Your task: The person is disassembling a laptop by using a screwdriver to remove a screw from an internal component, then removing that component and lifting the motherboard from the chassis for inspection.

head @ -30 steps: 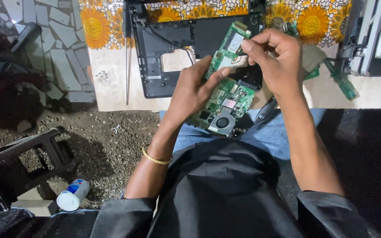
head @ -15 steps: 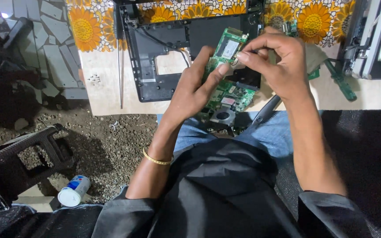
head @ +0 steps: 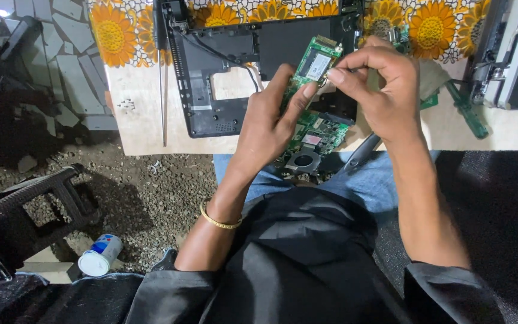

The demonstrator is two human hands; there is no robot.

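My left hand (head: 268,120) grips a green circuit board (head: 316,135) from below, its thumb lying against the board's upper part. A small green card with a silver label (head: 314,60) stands at the board's top end. My right hand (head: 382,87) pinches at the edge of that card with thumb and forefinger. Both hands are raised above my lap, in front of a black opened laptop base (head: 223,90) that lies on the table.
A table with a sunflower cloth (head: 115,36) holds a thin metal rod (head: 163,90), a green-handled screwdriver (head: 466,111) and a grey device (head: 511,54) at right. On the gravel ground lie a black stool (head: 37,198) and a small white can (head: 100,255).
Both hands have lifted the board a little toward the table. My right fingers have closed in on the small card's edge.
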